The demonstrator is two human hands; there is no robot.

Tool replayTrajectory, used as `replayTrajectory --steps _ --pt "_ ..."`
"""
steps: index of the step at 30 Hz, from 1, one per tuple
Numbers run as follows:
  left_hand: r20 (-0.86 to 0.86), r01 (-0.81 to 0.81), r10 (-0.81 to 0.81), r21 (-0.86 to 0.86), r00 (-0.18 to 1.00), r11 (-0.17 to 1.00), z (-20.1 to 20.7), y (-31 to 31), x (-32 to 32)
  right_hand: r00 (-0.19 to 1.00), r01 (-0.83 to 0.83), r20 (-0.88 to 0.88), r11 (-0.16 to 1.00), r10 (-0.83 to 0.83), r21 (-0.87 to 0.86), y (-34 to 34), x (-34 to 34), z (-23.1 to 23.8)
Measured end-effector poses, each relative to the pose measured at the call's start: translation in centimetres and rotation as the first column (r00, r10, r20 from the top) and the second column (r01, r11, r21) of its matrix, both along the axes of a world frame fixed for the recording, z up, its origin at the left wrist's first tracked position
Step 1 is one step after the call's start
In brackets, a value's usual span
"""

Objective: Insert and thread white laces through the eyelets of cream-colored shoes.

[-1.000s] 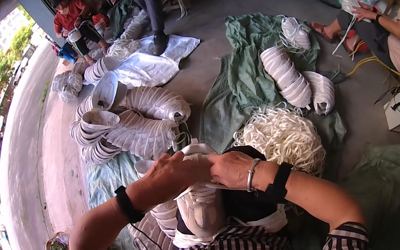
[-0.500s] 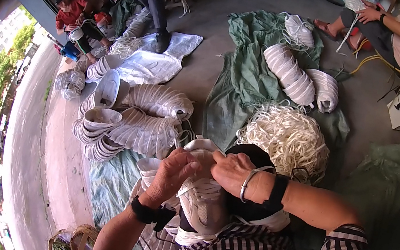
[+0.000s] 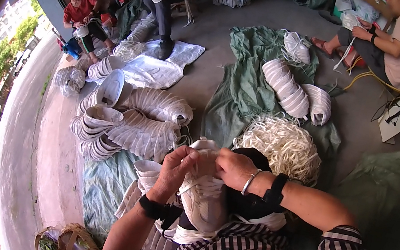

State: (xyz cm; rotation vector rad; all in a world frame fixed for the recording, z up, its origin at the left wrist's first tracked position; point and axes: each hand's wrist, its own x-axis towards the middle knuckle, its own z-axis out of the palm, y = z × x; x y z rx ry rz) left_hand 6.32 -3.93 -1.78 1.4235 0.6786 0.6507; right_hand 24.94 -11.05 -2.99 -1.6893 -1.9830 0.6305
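A pale white-and-beige shoe upper (image 3: 202,209) lies in my lap, its toe pointing toward me. White shoelace (image 3: 206,185) crosses its front, with a loop at the left side. My left hand (image 3: 173,171) is closed in a pinch at the upper's left, near its far opening. Opposite it, my right hand (image 3: 236,170), with a silver bangle at the wrist, pinches from the right. Both appear to grip lace ends, though the fingers partly cover them. Beneath and right of the upper is something black (image 3: 245,200).
A heap of loose white laces (image 3: 284,148) lies ahead to the right. Nested stacks of shoe uppers (image 3: 145,131) sit at the left, with more bundles (image 3: 285,88) on a green sheet (image 3: 247,53). A woven basket (image 3: 74,245) stands at lower left. Three other people sit farther off, handling uppers.
The view has tilted slightly, so the far people show more fully. Both hands stay closed at the far end of the upper, their fingers only slightly shifted.
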Motion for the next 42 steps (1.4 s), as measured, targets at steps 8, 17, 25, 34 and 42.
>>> replayTrajectory --steps 8,17,25,34,42 --pt "0.01 0.017 -0.016 -0.139 1.0 0.99 0.0 0.6 -0.8 0.189 0.232 -0.97 0.967 -0.151 -0.105 3.3 2.1 7.3" --pt "0.151 0.025 0.0 -0.168 0.989 0.985 -0.4 0.2 -0.9 0.507 -0.015 -0.85 0.985 -0.142 -0.173 0.0 -4.4 0.7" --pt "-0.059 0.101 -0.09 0.214 0.994 0.972 0.1 0.6 -0.5 -0.072 0.401 -0.991 0.913 0.11 0.072 3.3 10.0 10.9" --pt "-0.447 0.27 0.027 0.585 0.894 0.765 4.5 0.7 2.0 0.62 0.141 -0.756 0.917 0.212 0.373 -1.5 4.4 18.2" --pt "-0.032 0.464 -0.474 -0.151 0.88 0.873 5.6 -1.2 3.0 0.431 0.074 -0.855 0.933 0.288 0.351 -2.4 4.6 17.4"
